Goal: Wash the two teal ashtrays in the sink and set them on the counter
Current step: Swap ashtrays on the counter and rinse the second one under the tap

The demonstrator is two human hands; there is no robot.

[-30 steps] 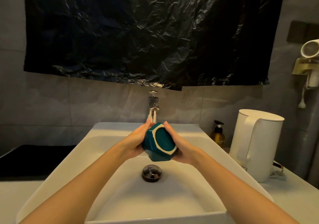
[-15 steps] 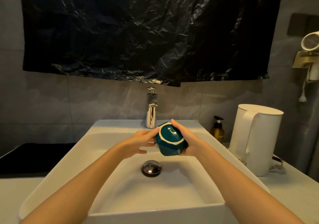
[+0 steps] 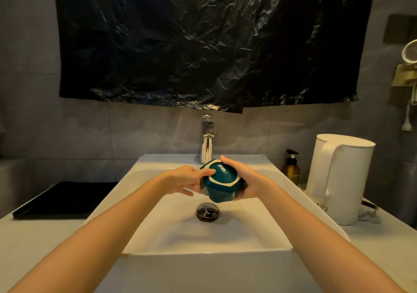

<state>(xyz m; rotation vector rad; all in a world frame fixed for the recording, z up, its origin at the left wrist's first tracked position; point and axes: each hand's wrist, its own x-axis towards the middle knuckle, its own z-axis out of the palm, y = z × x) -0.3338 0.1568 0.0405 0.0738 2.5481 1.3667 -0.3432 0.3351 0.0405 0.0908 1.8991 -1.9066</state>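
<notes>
A teal ashtray [image 3: 222, 185] with a pale rim is held tilted above the white sink [image 3: 144, 236], just in front of the chrome faucet [image 3: 207, 143]. My right hand [image 3: 244, 181] cups it from the right, fingers curled over the top edge. My left hand [image 3: 188, 179] holds its left side, with the thumb lying across the rim into the bowl. Only one ashtray is in view. No water stream is visible from the faucet.
The drain plug [image 3: 207, 212] sits below the ashtray. A white kettle [image 3: 340, 177] and an amber pump bottle [image 3: 291, 168] stand on the right counter. A black tray [image 3: 61, 200] lies on the left counter. Black plastic sheet [image 3: 203, 44] covers the wall above.
The ashtray has turned in my hands, its opening now facing more upward. My left thumb has moved onto the rim, and both hands shifted slightly right and up.
</notes>
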